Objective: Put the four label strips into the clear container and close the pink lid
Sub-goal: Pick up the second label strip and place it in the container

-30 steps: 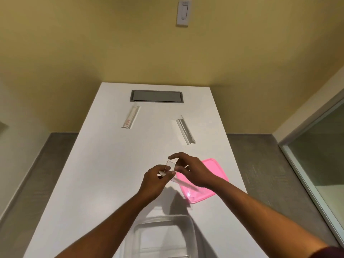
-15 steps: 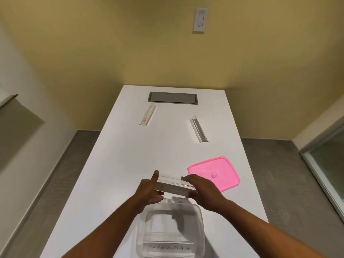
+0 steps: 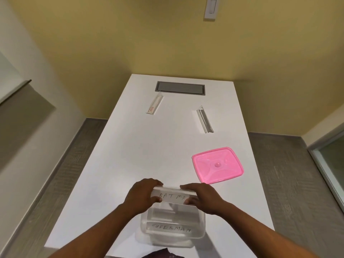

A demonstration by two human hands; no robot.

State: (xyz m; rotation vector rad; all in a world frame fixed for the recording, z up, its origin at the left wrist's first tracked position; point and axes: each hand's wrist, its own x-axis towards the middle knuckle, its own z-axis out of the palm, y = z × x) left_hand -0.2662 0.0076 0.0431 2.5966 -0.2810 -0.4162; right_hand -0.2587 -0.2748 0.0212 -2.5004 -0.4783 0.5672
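A clear label strip (image 3: pixel 172 197) with handwritten letters is held level over the far rim of the clear container (image 3: pixel 202 223). My left hand (image 3: pixel 142 195) pinches its left end and my right hand (image 3: pixel 202 197) pinches its right end. Inside the container lies another strip (image 3: pixel 171 229) with handwriting. The pink lid (image 3: pixel 217 164) lies flat on the white table (image 3: pixel 130 164), to the right of my hands. Two more strips rest further back: one with a red mark (image 3: pixel 154 105) at the left, one clear angled strip (image 3: pixel 204 119) at the right.
A grey rectangular hatch (image 3: pixel 180 88) is set into the table's far end, against the yellow wall. Grey floor runs along both long sides of the table. A light switch (image 3: pixel 211 8) is on the wall.
Both hands have brought the strip from above the table near the lid back toward me, and turned it level over the container's far rim. The camera tilted down, showing more of the container.
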